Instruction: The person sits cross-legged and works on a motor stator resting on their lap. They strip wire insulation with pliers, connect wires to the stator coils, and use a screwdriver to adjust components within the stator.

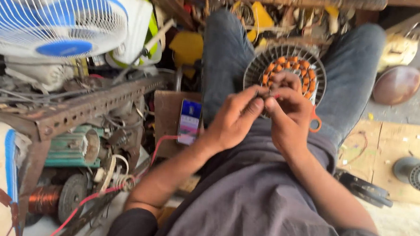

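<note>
Both hands meet over a round stator (288, 69) with copper coils, resting on the lap between the knees. The left hand (234, 118) pinches narrow, thumb to fingertips, apparently on fine wire too small to see. The right hand (289, 115) curls closed at the stator's near rim. Working well here likely means keeping the stator steady and the pinch firm. A phone (189, 122) lies left.

The person wears a loose grey shirt (262, 211) with dark sleeves ending at the upper arms, and blue-grey jeans (354, 72) over both knees. The 2 forearms are bare.
</note>
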